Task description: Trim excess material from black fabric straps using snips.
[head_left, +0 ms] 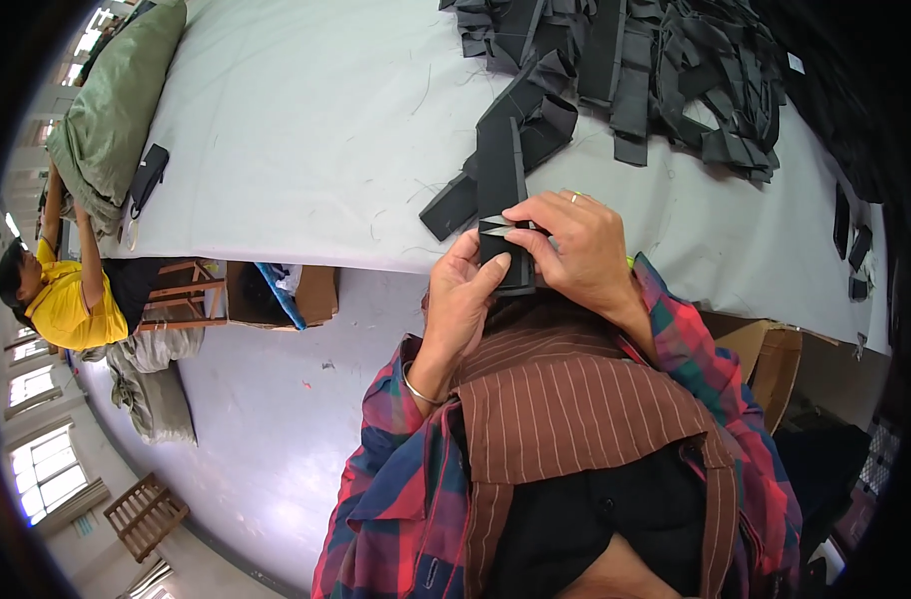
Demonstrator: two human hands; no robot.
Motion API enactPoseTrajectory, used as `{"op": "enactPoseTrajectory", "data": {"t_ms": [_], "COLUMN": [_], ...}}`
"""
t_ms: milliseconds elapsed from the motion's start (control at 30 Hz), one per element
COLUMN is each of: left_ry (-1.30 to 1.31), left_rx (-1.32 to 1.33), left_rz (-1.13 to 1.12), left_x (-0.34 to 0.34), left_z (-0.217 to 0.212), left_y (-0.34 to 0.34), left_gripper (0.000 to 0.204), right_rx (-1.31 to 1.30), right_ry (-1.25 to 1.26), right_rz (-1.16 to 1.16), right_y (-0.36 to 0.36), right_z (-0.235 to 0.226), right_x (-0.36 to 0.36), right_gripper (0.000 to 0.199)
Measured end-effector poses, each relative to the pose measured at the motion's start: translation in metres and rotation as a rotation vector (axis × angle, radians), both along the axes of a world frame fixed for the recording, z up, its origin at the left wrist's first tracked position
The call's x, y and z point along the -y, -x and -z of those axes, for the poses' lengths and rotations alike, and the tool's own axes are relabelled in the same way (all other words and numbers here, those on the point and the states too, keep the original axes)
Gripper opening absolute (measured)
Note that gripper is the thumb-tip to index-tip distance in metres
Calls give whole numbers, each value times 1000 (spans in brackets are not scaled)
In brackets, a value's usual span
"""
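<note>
At the table's near edge, my left hand (460,299) is closed on a black fabric strip (499,178), thumb on top. The strip runs away from me over the tabletop, and its far part joins other folded lengths. My right hand (587,248) pinches small thread snips (497,232); most of their body is hidden by my fingers. Their two silver blades point left, slightly apart, across the strip just above my left thumb. Whether the blades touch a thread is too small to tell.
A large heap of black strips (665,85) covers the far right of the pale table (305,130). Loose threads lie about. At left are a dark pouch (149,178), a green sack (116,120) and a person in yellow (76,304) touching it. Cardboard boxes (320,295) stand below.
</note>
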State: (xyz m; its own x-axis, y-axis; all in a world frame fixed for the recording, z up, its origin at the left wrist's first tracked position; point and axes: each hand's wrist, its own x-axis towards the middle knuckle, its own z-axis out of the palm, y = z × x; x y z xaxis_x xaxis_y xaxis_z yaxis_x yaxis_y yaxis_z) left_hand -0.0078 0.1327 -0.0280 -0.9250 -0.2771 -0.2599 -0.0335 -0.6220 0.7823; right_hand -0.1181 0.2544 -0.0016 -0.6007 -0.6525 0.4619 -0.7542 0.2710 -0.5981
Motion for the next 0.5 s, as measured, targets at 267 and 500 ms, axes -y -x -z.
{"op": "enactPoseTrajectory", "data": {"t_ms": [267, 500], "left_ry": [-103, -61], "left_rx": [29, 32], "left_rz": [23, -27], "left_x": [-1, 3], "left_z": [-16, -21], "left_y": [-3, 1], "left_gripper": [29, 29], "right_rx": [146, 109], "right_ry": [55, 58], "right_rz": [49, -68], "right_y": [19, 15], "right_z": [2, -12], "right_x": [-6, -20], "right_gripper": [13, 16]}}
